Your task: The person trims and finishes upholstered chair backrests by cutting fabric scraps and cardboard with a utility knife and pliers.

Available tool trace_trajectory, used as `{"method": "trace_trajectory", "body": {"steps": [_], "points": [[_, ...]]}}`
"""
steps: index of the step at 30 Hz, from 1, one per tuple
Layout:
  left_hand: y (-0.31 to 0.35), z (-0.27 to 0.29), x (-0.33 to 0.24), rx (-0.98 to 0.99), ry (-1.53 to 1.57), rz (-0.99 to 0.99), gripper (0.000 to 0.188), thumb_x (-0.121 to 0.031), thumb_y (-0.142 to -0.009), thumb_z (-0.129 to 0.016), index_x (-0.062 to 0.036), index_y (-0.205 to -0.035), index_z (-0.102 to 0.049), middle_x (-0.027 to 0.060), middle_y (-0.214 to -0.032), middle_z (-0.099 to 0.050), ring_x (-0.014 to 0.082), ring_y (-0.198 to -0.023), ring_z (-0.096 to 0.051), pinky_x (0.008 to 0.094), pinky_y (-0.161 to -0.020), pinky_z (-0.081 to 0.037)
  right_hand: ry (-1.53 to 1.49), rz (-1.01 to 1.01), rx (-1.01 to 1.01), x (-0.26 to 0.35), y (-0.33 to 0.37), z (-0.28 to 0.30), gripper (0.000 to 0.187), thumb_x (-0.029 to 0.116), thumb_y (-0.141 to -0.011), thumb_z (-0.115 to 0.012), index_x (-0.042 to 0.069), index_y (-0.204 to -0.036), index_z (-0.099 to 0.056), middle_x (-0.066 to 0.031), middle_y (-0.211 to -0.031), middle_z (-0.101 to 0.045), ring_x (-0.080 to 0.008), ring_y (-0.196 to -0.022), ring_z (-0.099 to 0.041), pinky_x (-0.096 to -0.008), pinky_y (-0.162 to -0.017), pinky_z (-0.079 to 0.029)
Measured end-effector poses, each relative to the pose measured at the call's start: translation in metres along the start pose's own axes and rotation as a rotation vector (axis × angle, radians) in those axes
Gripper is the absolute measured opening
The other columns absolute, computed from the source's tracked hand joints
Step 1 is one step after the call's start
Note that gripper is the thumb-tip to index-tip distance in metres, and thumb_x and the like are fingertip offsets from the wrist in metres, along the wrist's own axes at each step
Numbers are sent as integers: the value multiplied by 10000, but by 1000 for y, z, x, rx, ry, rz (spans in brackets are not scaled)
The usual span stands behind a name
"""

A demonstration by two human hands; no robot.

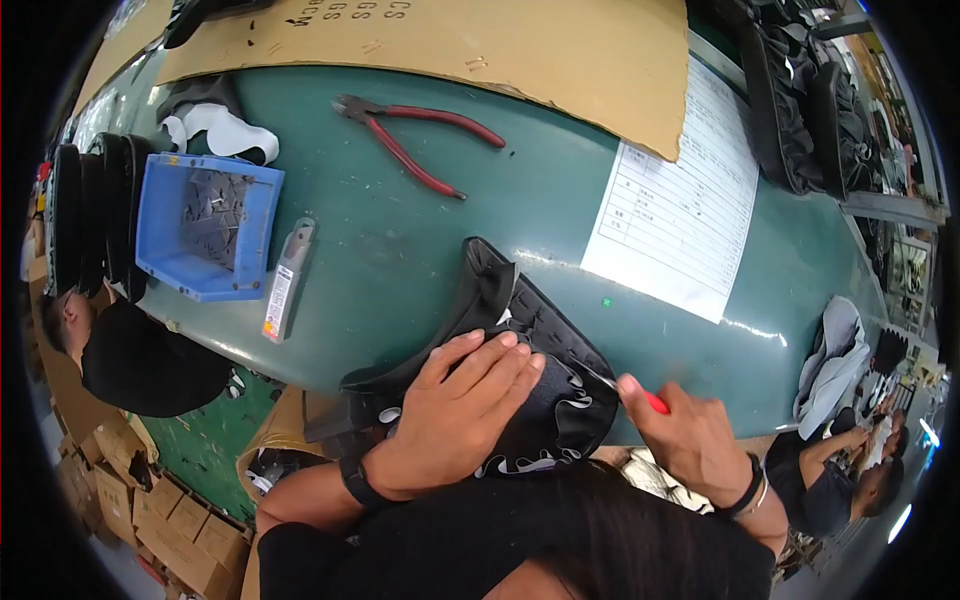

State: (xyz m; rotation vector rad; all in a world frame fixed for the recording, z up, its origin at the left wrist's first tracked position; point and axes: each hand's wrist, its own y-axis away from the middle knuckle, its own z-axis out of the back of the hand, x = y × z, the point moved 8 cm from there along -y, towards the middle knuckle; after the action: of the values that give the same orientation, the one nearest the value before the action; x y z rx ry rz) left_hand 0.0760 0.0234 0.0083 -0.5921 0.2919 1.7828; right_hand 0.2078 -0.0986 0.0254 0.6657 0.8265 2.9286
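Observation:
A black padded part [560, 330] with a stiff rim and gathered fabric edges lies at the near edge of the green table. My left hand [460, 405] rests flat on it, fingers stretched out and pointing away from me. In my right hand [685, 435] is a red-handled tool [656, 402] with a thin metal shaft, closed in the fingers. The shaft reaches the right rim of the black part; its very tip is too small to make out. Bits of white show among the fabric folds.
Red-handled pliers [420, 140] lie spread beyond the part. To the left are a blue bin [205, 285] of small metal pieces and a box cutter [288, 280]. Cardboard [430, 40] covers the back, beside a printed sheet [675, 220]. Grey cloth [835, 360] lies far right. Other people sit nearby.

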Motion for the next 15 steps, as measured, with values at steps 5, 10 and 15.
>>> {"method": "trace_trajectory", "body": {"steps": [5,10,15], "points": [[-36,14,-6,102,-69,4,426,-124,-766,-625,-86,-1191,-631,47,-990,-590,218,-926,-569,361,-786,-434,-121,-194,-106,-11,28,-16,622,52,-847,-555,209,-1425,-388,-163,-717,-482,-328,-546,-518,-408,-454,-416],[-61,-9,-17,14,220,-327,115,-173,-799,-639,-101,-883,-607,11,-874,-573,190,-806,-534,337,-771,-363,-91,-187,-149,-10,31,-11,596,105,-858,-597,205,-1417,-415,-130,-658,-477,-288,-490,-509,-395,-429,-402],[-46,-17,-20,411,753,-189,257,-296,-897,-632,-87,-755,-585,39,-689,-527,209,-669,-489,331,-720,-349,-147,-175,-183,-11,32,-13,595,163,-865,-641,204,-1418,-424,-107,-625,-473,-278,-473,-504,-389,-419,-394]]}}
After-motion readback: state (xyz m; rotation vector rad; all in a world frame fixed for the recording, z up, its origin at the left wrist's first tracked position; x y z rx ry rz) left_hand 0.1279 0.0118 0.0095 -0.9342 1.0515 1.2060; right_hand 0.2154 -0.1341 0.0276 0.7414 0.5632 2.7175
